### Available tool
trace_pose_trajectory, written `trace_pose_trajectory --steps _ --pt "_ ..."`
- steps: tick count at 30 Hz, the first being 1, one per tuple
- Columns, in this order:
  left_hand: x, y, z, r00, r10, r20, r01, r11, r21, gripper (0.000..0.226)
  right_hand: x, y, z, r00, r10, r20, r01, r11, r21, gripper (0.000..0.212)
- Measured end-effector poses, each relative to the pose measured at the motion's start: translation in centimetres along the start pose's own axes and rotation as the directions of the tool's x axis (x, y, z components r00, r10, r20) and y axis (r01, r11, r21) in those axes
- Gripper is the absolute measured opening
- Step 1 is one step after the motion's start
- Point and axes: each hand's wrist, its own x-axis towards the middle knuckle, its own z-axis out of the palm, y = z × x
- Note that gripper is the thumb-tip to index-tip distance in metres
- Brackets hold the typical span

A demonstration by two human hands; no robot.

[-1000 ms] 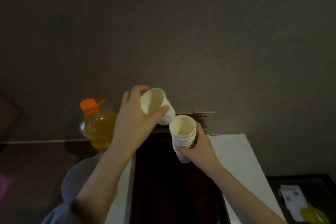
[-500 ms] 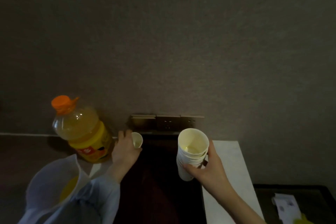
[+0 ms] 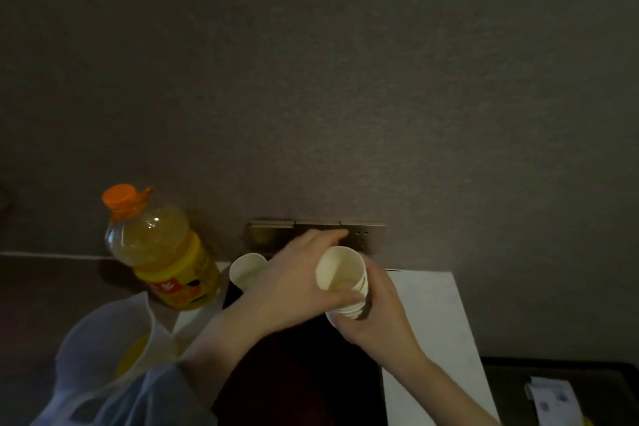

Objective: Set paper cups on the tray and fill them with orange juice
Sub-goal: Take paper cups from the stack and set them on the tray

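A stack of white paper cups (image 3: 342, 282) is held over the dark tray (image 3: 301, 367). My right hand (image 3: 377, 318) grips the stack from below and behind. My left hand (image 3: 294, 284) reaches across and curls its fingers and thumb round the top cup of the stack. One single paper cup (image 3: 246, 270) stands upright at the tray's far left corner, empty as far as I can see. A big bottle of orange juice (image 3: 162, 252) with an orange cap stands to the left of the tray.
A white plastic jug (image 3: 100, 346) with some yellow liquid sits at the near left. The tray lies on a white tabletop (image 3: 428, 328). Wall sockets (image 3: 359, 235) are behind the hands. A dark side table with papers (image 3: 553, 398) is at the lower right.
My left hand let go of the single cup at the tray's far left corner and came back to the stack, where it now grips the top cup. The view shifted slightly.
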Motion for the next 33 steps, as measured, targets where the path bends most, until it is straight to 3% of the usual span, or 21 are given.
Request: trace_pose_trajectory --steps 3,12,16,20,24,28,30,33 --pt "0.5 1.1 -0.6 0.998 0.036 0.044 -0.045 0.975 0.22 0.079 0.1 -0.1 0.4 1.0 -0.027 0.006 0.027 0.999 -0.022 0.079" --pt "-0.3 0.9 -2.0 0.996 -0.049 0.079 0.038 0.991 0.13 0.06 -0.1 -1.2 0.1 0.992 -0.117 0.056 0.121 0.989 -0.078 0.077" --pt "-0.9 1.3 -1.5 0.999 0.024 0.028 -0.03 0.976 0.217 0.055 -0.2 -1.2 0.2 0.992 -0.114 0.048 0.119 0.986 -0.116 0.079" --pt "-0.6 1.4 -1.6 0.998 0.032 0.05 -0.041 0.983 0.181 0.052 -0.1 -1.1 0.3 0.992 -0.117 0.042 0.122 0.984 -0.133 0.078" --pt "0.1 1.1 -2.7 0.999 -0.034 0.031 0.033 0.999 0.043 0.05 0.1 -0.6 0.5 0.995 -0.097 0.021 0.099 0.985 -0.14 0.078" --pt "1.1 -1.4 -5.6 0.98 -0.141 -0.137 0.13 0.988 -0.082 0.049 -0.1 1.0 -0.5 0.998 0.021 -0.063 -0.027 0.995 -0.098 0.076" --pt "1.9 -3.6 -5.7 0.959 -0.213 -0.185 0.215 0.977 -0.011 0.05 -0.3 1.7 -1.0 0.99 0.077 -0.115 -0.083 0.995 -0.052 0.072" --pt "2.9 -6.1 -2.1 0.948 -0.304 -0.095 0.317 0.929 0.19 0.061 -0.4 1.9 -1.7 0.982 0.112 -0.152 -0.115 0.993 -0.012 0.071"
